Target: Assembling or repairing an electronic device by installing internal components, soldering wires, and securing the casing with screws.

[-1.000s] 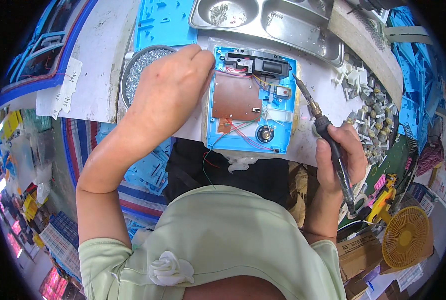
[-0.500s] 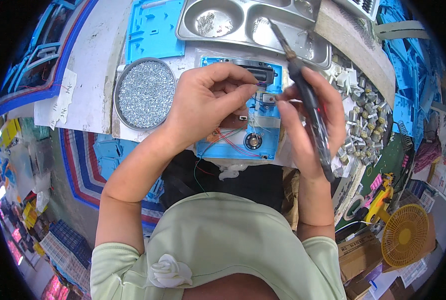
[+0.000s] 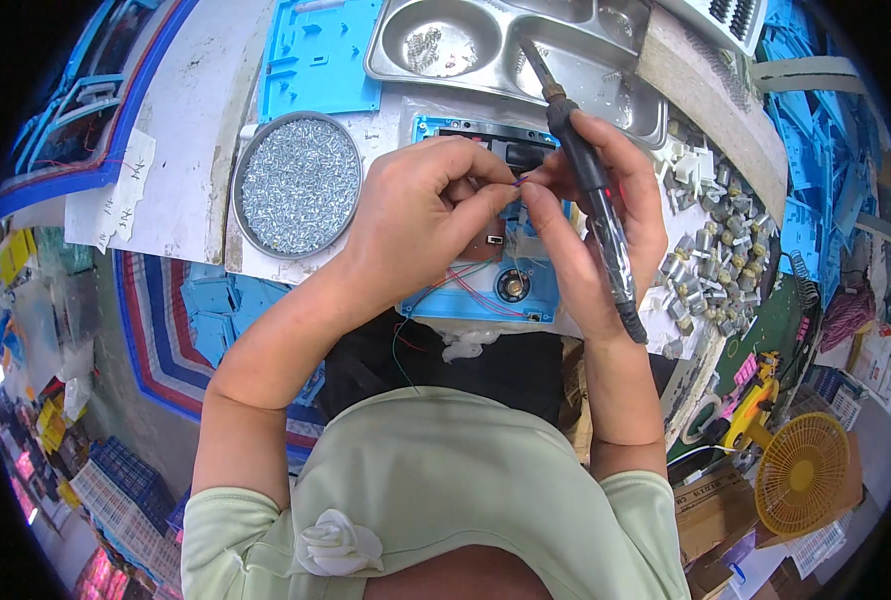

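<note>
My left hand is over a blue plastic housing, thumb and forefinger pinched on a thin purple wire. Meeting it there are the thumb and finger of my right hand. That hand also holds a black-handled soldering iron against its palm, the metal tip pointing up and away toward a steel tray. Inside the housing are a round speaker, a brown circuit board with a small switch, red and green wires, and a black part. My hands hide the housing's middle.
A round bowl of small screws stands left of the housing. The steel compartment tray with springs lies beyond it, beside a blue panel. Small metal motors are heaped at right. A yellow fan stands lower right.
My right hand has moved left with the soldering iron, and its fingertips now meet those of my left hand at the wire. The view has shifted slightly.
</note>
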`<action>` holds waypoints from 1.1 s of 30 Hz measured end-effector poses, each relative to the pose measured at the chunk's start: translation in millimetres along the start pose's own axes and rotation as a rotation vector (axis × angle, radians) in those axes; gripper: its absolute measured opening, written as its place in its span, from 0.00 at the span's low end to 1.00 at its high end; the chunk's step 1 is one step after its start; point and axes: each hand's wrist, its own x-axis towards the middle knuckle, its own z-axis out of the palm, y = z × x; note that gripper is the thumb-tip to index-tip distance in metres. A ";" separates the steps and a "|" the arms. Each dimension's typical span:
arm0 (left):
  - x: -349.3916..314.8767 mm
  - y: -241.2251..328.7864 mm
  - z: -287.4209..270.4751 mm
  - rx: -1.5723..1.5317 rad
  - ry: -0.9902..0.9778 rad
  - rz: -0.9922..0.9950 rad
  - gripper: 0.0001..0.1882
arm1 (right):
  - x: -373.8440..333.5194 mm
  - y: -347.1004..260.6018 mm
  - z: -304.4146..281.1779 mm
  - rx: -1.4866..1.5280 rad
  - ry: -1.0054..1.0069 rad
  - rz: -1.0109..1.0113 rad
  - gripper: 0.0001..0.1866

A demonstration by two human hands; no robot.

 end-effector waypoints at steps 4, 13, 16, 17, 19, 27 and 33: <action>1.0 -2.1 0.6 0.042 -0.008 -0.014 0.05 | -0.4 2.3 1.6 -0.050 -0.006 -0.031 0.28; -1.3 0.4 -4.7 -0.074 -0.071 -0.141 0.06 | -2.5 6.1 1.4 -0.024 -0.011 -0.012 0.27; -0.1 -2.3 -8.9 -0.159 -0.098 -0.215 0.06 | -2.6 6.7 2.3 0.050 -0.002 0.016 0.27; 0.4 -2.2 -9.9 -0.179 -0.112 -0.243 0.07 | -2.4 7.0 2.6 0.064 -0.001 0.015 0.27; 0.7 -1.1 -8.5 -0.191 -0.093 -0.218 0.07 | -2.1 10.3 2.3 0.005 0.006 -0.017 0.28; 1.5 -5.9 -3.7 0.084 -0.058 0.036 0.04 | 1.4 6.0 3.3 -0.024 -0.038 -0.028 0.28; -1.4 2.4 -3.6 0.109 0.027 0.058 0.04 | 0.9 5.2 -11.9 -0.198 0.073 -0.108 0.25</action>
